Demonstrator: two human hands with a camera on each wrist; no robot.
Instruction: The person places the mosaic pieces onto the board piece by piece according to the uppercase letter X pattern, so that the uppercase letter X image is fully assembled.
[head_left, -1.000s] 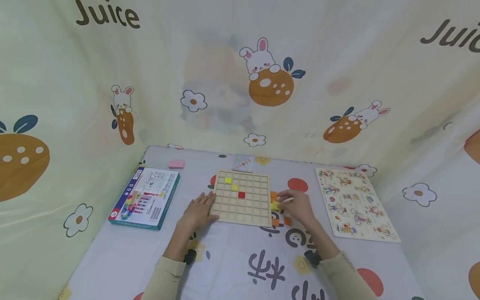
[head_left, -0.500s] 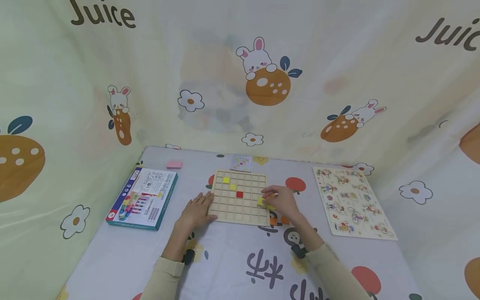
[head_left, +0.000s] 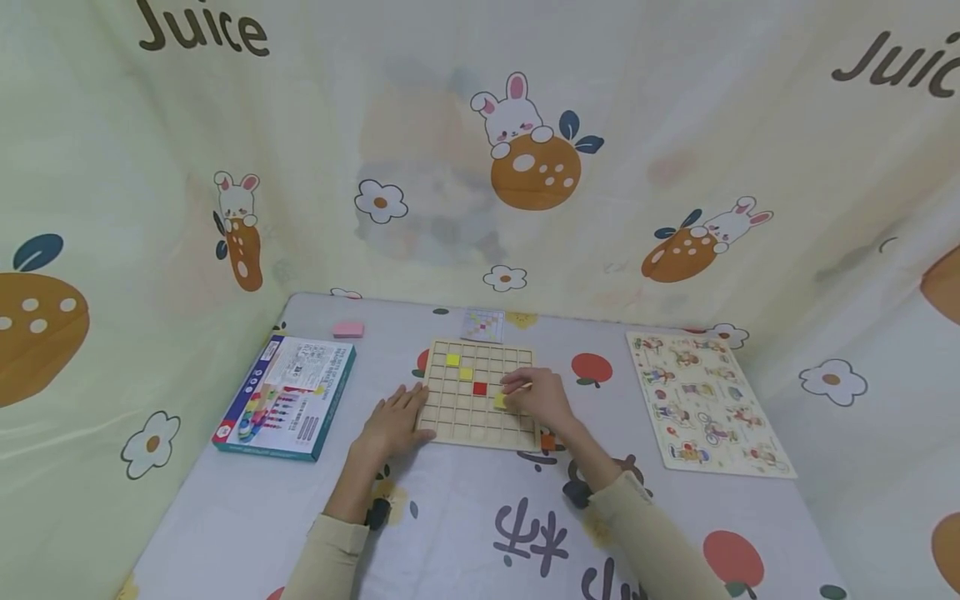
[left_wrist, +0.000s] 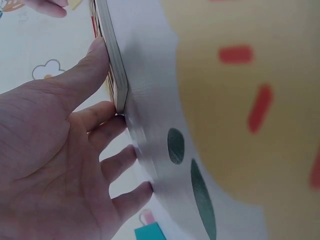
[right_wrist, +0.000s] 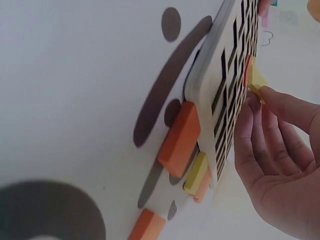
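Observation:
My right hand (head_left: 542, 400) pinches a yellow square tile (right_wrist: 257, 80) between thumb and fingertips, over the right-middle of a wooden grid board (head_left: 457, 422). In the right wrist view the tile is tilted, close to the grid. Set in the board, in a diagonal line, are a yellow tile (head_left: 453, 360), a second yellow tile (head_left: 466, 375) and a red tile (head_left: 480, 389). At the board's left edge rests my left hand (head_left: 390, 427), fingers extended; the left wrist view has its thumb (left_wrist: 92, 62) touching the board's rim.
Orange tiles (right_wrist: 181, 137) and another yellow tile (right_wrist: 196, 174) lie beside the board's right edge. Behind it is a small pattern card (head_left: 482, 326). A boxed set (head_left: 288, 396) and pink block (head_left: 348, 330) are at left, a picture board (head_left: 705, 404) at right.
My right hand has moved left from the loose tiles beside the board to over the grid, bringing a yellow tile. The left hand has stayed at the board's edge.

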